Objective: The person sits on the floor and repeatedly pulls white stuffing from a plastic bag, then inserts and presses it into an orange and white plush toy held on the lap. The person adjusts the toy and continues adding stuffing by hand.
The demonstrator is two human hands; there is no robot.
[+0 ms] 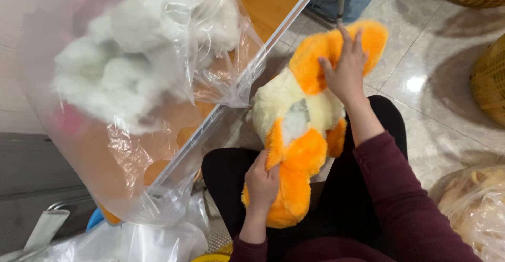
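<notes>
Orange plush toy (305,135): left hand (261,180) pinching its edge, right hand (344,70) spread flat on top.

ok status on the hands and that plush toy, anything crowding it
Left hand gripping the orange and cream plush toy low down; right hand pressed on its top. White stuffing shows at an open seam. Clear bag of stuffing close on the left.

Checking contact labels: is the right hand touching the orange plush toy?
Touching. The head view shows the right hand lying flat on the orange plush toy, fingers spread over its orange upper end.
</notes>
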